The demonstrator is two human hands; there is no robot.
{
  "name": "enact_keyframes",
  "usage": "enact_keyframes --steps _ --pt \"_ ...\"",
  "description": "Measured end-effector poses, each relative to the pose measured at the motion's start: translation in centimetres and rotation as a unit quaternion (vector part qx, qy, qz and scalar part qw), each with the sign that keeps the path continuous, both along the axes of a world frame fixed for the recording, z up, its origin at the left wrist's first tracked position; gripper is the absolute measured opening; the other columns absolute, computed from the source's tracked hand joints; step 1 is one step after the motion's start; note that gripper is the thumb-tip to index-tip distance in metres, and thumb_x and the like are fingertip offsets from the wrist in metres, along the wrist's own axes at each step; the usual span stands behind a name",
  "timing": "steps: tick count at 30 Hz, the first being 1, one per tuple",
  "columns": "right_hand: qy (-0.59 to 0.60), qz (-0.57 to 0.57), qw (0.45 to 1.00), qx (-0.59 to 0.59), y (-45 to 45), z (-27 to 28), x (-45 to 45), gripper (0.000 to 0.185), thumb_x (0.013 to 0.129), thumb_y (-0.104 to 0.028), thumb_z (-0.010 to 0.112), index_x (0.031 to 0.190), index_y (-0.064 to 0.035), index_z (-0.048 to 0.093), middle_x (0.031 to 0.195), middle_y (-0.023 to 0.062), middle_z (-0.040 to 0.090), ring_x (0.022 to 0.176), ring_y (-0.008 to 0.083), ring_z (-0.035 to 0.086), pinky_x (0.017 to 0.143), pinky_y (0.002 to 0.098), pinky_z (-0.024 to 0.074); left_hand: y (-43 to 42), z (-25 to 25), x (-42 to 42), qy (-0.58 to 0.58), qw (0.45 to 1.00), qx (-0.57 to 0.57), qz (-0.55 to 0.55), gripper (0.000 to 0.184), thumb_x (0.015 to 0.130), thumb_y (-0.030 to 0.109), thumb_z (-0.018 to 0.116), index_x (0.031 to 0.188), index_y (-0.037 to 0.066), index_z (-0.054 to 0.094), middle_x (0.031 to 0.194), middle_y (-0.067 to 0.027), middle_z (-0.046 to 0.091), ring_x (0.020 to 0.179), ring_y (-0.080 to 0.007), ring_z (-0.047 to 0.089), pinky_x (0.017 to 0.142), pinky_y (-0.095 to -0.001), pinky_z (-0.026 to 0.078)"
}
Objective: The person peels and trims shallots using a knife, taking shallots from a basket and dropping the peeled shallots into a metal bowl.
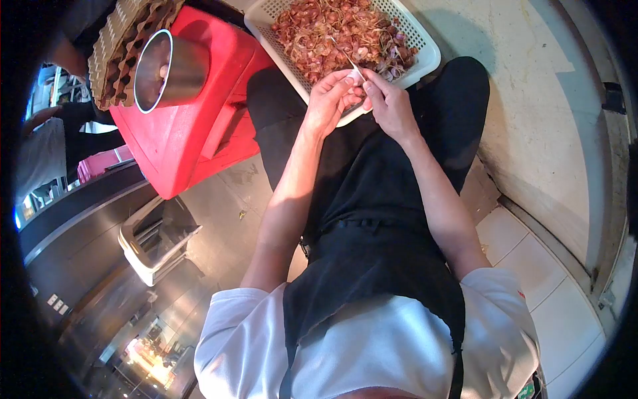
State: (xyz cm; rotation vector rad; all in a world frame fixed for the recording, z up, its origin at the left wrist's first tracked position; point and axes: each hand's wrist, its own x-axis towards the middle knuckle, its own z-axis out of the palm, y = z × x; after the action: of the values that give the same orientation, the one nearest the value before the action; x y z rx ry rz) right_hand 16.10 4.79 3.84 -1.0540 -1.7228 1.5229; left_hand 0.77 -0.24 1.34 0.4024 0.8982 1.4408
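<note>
My left hand is closed around a small pale peeled shallot, held at its fingertips. My right hand meets it there, thumb and fingers pinched on a small knife whose thin blade points up and away; its handle is hidden in the fingers. Both hands are over the near edge of a white perforated plastic basket. Reddish-brown unpeeled shallots and loose skins fill it, with purplish peelings toward the right side.
A steel pot with a few pale pieces inside stands on a red plastic stool to the left. Cardboard egg trays lean behind it. Another person is at the far left. A pale wall panel rises at right.
</note>
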Motion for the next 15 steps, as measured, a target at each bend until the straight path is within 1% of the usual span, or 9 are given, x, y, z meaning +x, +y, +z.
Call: enact_keyframes --steps 2,6,11,12,15 --pt "-0.007 0.009 0.999 -0.033 0.2 1.2 0.3 0.032 0.099 -0.018 0.051 0.126 -0.0022 0.058 0.070 0.0075 0.064 0.060 0.0121 0.061 0.059 0.0293 0.0494 0.0 -0.1 -0.1 -0.007 1.000 0.002 -0.006 0.027 0.099 0.009 0.050 0.121 -0.006 0.055 0.102 -0.0095 0.065 0.085 -0.0150 0.064 0.075 -0.0274 0.055" --pt "-0.005 0.008 0.999 -0.048 0.3 0.7 0.5 0.031 0.099 -0.017 0.050 0.125 -0.0019 0.059 0.069 0.0064 0.063 0.058 0.0109 0.059 0.058 0.0283 0.0482 0.0 0.0 0.0 -0.009 1.000 -0.003 -0.007 0.028 0.099 0.007 0.050 0.123 -0.007 0.053 0.103 -0.0086 0.063 0.085 -0.0144 0.063 0.075 -0.0263 0.055" --pt "-0.008 0.011 0.998 -0.060 0.6 0.2 0.6 0.031 0.099 -0.018 0.051 0.125 -0.0016 0.059 0.069 0.0068 0.063 0.058 0.0115 0.059 0.057 0.0290 0.0478 0.1 -0.2 -0.1 -0.014 1.000 0.010 -0.019 0.028 0.100 0.010 0.048 0.122 -0.006 0.054 0.103 -0.0085 0.063 0.087 -0.0148 0.063 0.076 -0.0282 0.055" --pt "-0.004 0.013 0.999 -0.036 0.6 0.2 0.6 0.032 0.099 -0.018 0.051 0.125 -0.0014 0.059 0.069 0.0069 0.062 0.058 0.0117 0.059 0.057 0.0293 0.0477 0.2 -0.2 -0.1 -0.018 0.999 0.014 -0.024 0.028 0.100 0.011 0.047 0.122 -0.006 0.054 0.103 -0.0085 0.063 0.087 -0.0150 0.063 0.076 -0.0287 0.055" --pt "-0.004 0.019 0.999 0.035 0.4 0.2 0.4 0.032 0.099 -0.019 0.052 0.125 -0.0009 0.059 0.069 0.0071 0.062 0.058 0.0120 0.059 0.057 0.0298 0.0477 0.0 -0.1 -0.2 -0.032 0.999 -0.021 -0.018 0.028 0.100 0.011 0.047 0.122 -0.004 0.055 0.102 -0.0083 0.065 0.086 -0.0149 0.063 0.075 -0.0296 0.054"
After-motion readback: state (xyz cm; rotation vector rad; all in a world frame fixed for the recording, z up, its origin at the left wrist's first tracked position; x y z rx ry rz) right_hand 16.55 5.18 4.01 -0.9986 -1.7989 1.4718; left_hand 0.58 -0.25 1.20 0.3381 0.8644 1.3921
